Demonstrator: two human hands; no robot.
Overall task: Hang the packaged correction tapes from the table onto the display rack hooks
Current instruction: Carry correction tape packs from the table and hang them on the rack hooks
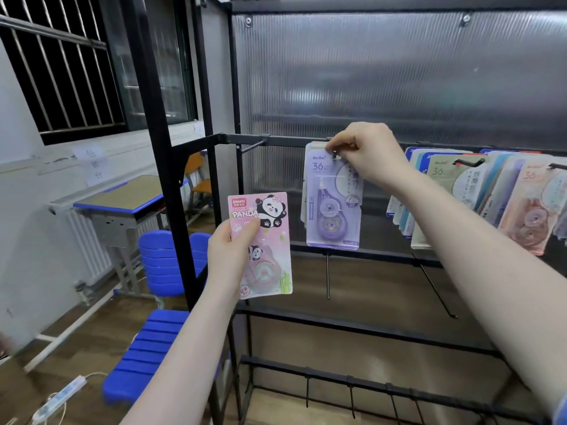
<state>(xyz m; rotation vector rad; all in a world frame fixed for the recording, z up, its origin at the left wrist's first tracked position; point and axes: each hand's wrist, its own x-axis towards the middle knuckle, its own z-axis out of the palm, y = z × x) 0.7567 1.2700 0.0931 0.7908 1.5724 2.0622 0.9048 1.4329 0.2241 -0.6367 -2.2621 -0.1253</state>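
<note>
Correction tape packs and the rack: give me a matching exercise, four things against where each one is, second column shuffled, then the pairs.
1. pink panda pack
2. purple pack
3. empty hook
4. beige pack

A. bare, at the rail's left end
B. held in the left hand
C. hanging right of the right forearm
D. pinched at its top by the right hand

Pairs: 1-B, 2-D, 3-A, 4-C

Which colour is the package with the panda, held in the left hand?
Pink, seen in the head view.

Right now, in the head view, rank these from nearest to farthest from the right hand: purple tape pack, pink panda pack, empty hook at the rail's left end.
1. purple tape pack, pinched at its top by the right hand.
2. empty hook, leftward on the rail.
3. pink panda pack, lower left, in the left hand.
</note>
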